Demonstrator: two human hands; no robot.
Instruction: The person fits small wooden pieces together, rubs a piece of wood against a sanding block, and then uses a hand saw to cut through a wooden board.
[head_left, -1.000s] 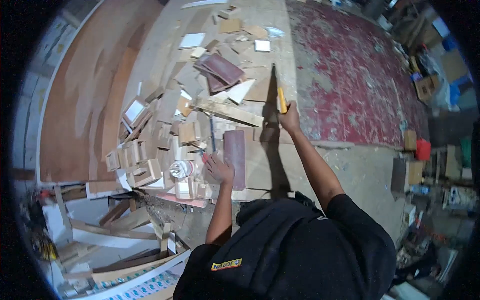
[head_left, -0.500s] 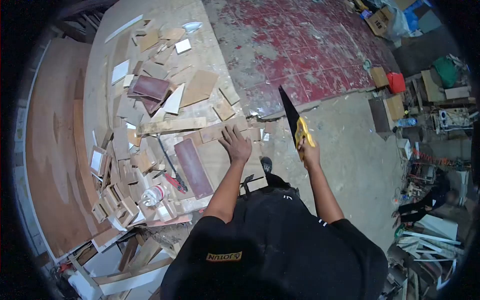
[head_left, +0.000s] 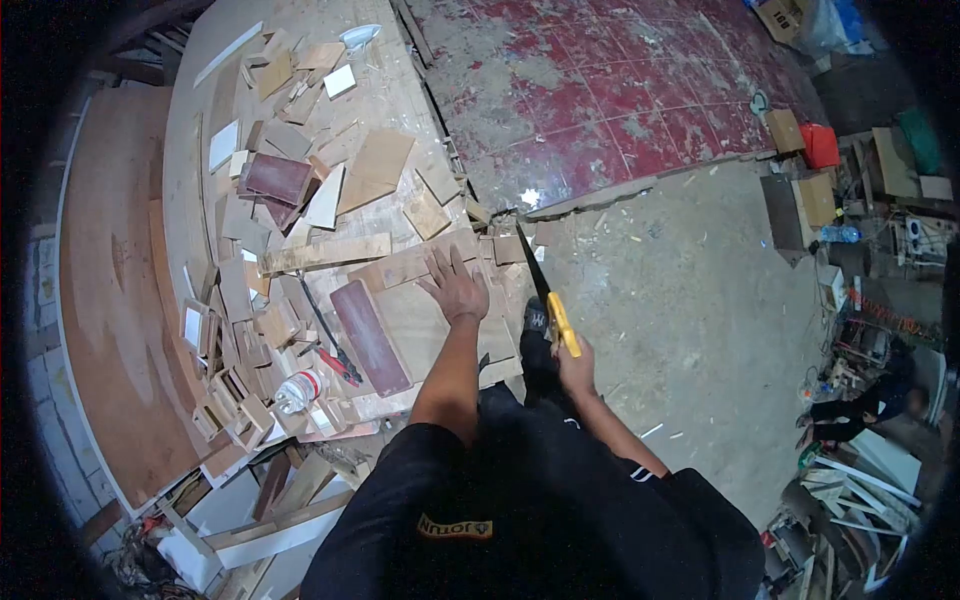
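My left hand lies with its fingers spread on a wooden strip near the workbench's right edge. In my right hand is the yellow handle of a hand saw. Its dark blade points up and to the left, with the tip close to the bench edge, beyond the strip's end. Whether the blade touches wood I cannot tell. A reddish-brown board lies left of my left hand, beside red-handled pliers.
Wood offcuts cover much of the workbench. A white jar stands near its front edge. Red tiles lie beyond the concrete floor. At the far right a person is beside scrap wood.
The saw in my right hand has moved left toward the bench edge and turned more side-on. My left hand stays on the strip, fingers more spread. The view has shifted slightly.
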